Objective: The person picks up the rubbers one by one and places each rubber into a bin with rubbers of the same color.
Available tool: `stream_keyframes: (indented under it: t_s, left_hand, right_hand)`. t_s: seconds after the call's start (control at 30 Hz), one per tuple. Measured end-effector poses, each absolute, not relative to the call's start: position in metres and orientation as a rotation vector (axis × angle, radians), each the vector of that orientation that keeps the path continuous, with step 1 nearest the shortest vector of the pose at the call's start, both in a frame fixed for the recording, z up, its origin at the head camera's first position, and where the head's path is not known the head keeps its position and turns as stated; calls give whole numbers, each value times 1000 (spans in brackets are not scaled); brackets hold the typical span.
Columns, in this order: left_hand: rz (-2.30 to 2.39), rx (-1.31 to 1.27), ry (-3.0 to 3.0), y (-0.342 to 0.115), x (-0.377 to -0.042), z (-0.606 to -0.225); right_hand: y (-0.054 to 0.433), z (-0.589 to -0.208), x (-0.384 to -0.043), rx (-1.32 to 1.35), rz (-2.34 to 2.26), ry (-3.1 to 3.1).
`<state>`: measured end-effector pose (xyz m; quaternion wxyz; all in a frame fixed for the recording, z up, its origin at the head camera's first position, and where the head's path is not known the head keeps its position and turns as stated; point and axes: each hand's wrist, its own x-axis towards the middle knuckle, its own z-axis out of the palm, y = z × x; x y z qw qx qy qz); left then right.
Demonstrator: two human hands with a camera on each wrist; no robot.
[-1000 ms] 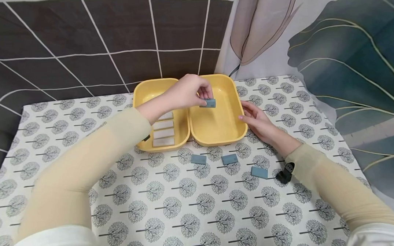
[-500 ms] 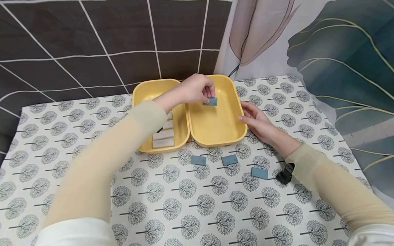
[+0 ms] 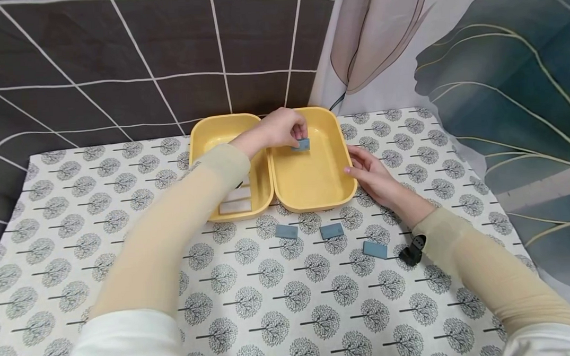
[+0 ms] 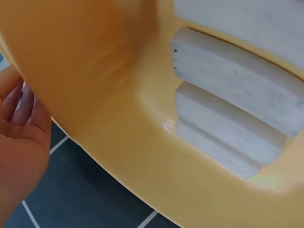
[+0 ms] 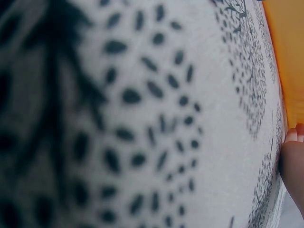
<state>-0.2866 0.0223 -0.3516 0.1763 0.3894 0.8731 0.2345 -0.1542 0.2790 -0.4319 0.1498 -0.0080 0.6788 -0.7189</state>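
In the head view, my left hand (image 3: 283, 129) pinches a small blue-grey rectangular block (image 3: 302, 144) low over the far part of the right yellow tray (image 3: 321, 200). The left wrist view shows this hand (image 4: 23, 147) past the yellow wall, its block hidden there. My right hand (image 3: 373, 174) holds the right tray's outer side, thumb at the rim and fingers along the wall. To the left, a second yellow tray (image 3: 202, 131) contains a row of white blocks (image 3: 235, 206), partly covered by my left forearm.
Three more blue-grey blocks, a left one (image 3: 286, 231), a middle one (image 3: 332, 230) and a right one (image 3: 375, 249), lie on the tree-patterned cloth (image 3: 271, 306) before the trays. A dark, white-lined curtain (image 3: 179, 50) hangs right behind the trays.
My left hand has shifted slightly within the right tray's area, still pinching the block, and its forearm has swung rightward over the left tray. My right hand has stayed at the rim.
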Motion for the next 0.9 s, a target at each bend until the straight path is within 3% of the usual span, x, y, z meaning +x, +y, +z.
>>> stream_keyframes:
  t_s: [0.9]
  left_hand:
    - [496,1068,2476,34,-290,-370]
  right_hand:
    - [280,-431,-154,25,-2046,1952]
